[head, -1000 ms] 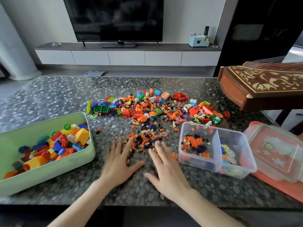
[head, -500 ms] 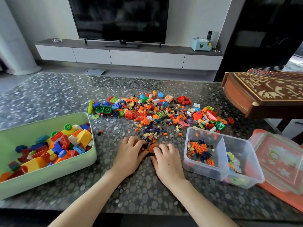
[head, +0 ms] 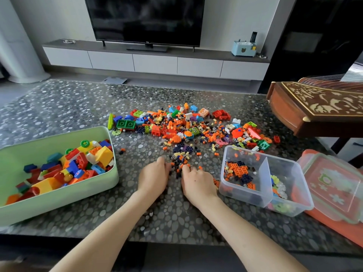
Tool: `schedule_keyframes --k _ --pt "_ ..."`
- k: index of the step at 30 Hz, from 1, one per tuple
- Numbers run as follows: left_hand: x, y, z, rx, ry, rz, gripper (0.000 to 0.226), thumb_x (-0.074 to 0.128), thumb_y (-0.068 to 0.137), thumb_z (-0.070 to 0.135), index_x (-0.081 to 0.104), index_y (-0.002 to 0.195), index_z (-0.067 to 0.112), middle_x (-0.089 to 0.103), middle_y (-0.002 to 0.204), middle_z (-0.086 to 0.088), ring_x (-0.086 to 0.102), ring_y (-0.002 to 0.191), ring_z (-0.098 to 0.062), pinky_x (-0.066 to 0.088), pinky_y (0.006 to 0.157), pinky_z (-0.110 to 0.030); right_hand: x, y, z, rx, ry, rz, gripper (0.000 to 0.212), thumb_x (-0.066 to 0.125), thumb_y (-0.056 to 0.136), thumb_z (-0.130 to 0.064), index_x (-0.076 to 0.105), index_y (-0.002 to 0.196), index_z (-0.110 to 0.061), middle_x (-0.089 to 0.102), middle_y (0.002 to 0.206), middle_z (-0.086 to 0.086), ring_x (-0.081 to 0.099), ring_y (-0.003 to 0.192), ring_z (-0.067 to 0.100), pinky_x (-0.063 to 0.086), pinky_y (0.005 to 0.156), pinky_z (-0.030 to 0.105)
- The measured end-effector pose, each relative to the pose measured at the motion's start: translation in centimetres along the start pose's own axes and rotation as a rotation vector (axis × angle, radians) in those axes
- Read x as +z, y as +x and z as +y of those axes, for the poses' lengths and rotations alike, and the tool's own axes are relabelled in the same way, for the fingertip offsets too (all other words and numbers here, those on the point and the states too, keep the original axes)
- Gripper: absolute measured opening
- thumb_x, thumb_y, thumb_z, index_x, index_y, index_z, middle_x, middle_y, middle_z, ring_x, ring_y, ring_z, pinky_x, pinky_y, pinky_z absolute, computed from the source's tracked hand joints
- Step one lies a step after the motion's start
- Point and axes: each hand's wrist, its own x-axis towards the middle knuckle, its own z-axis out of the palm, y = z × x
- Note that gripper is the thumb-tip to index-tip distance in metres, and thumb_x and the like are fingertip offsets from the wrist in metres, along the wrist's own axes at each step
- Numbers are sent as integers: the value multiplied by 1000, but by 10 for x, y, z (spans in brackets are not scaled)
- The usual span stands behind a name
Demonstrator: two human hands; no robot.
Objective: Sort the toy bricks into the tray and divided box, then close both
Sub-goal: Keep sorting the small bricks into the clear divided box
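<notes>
Over small bricks (head: 179, 163), left hand (head: 154, 178) and right hand (head: 197, 182) curl, fingertips hidden, grip unclear.

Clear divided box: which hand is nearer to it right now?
Right. The right hand lies close beside the divided box, at its near-left corner. The left hand is farther off, beyond the right hand, toward the green tray.

Left hand (head: 154, 178) and right hand (head: 197, 182) at lower centre, fingers curled over small orange and dark toy bricks (head: 181, 160), pale green plastic tray (head: 59, 201) at left, clear divided plastic box (head: 292, 169) at right, speckled stone table (head: 59, 107)
</notes>
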Motion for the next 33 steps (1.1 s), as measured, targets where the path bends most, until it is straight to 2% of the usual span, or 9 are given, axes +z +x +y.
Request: schedule_keyframes --k 2,5,7,10,15,20,26,29,33 --pt "-8 3 1 -130 -189 3 31 36 100 36 46 85 12 54 70 1 49 58 -15 31 48 -29 3 2 -1 39 14 14 37 85 45 -6 59 71 -7 43 36 0 38 24 16 -3 42 14" --pt "-19 7 1 -283 -483 -34 35 37 100 34 42 73 12 42 61 2 38 53 -13 23 48 -27 5 2 -1 81 60 27 37 85 41 0 57 65 -6 35 29 -3 26 18 13 -3 44 8" --pt "-28 11 0 -437 -735 -78 35 40 99 35 37 72 12 32 58 1 28 50 -14 20 50 -27 -4 2 -2 141 135 57 33 82 58 -3 51 68 -9 34 34 -5 21 24 11 -2 36 14" --pt "-45 17 1 -642 -1092 -154 32 43 98 34 40 74 14 29 58 1 23 48 -13 19 45 -24 -8 9 2 303 417 139 19 40 100 -18 40 83 -12 37 55 -6 30 42 8 15 38 22" --pt "-69 20 30 -681 -1416 -261 33 49 97 32 41 68 18 34 54 3 24 44 -9 17 35 -17 -61 11 28 534 1090 322 34 35 101 -22 41 69 -13 34 56 -3 27 45 10 22 42 20" --pt "-68 19 113 -514 -1439 -432 35 47 98 30 41 66 17 34 52 3 26 42 -9 17 40 -19 -82 5 111 931 1198 169 28 37 98 -19 44 72 -10 40 64 8 34 55 19 27 50 26" --pt "-24 17 199 -297 -1146 -377 32 38 93 22 34 62 15 38 59 -4 29 50 -17 22 50 -29 -80 -9 137 946 1151 -192 22 40 91 -3 55 75 -6 47 52 7 44 46 20 45 45 25" --pt "-16 14 203 -252 -1052 -393 24 39 93 19 48 73 10 49 68 -6 37 55 -18 27 55 -30 -85 -11 142 946 1221 -246 20 46 93 -10 61 102 -1 55 73 14 56 59 24 58 57 35" --pt "-9 12 194 -238 -1021 -442 24 44 88 13 57 70 7 47 64 -8 34 56 -20 28 57 -29 -88 -13 147 948 1221 -258 33 38 102 -26 60 112 -4 57 91 13 59 79 26 59 68 42"
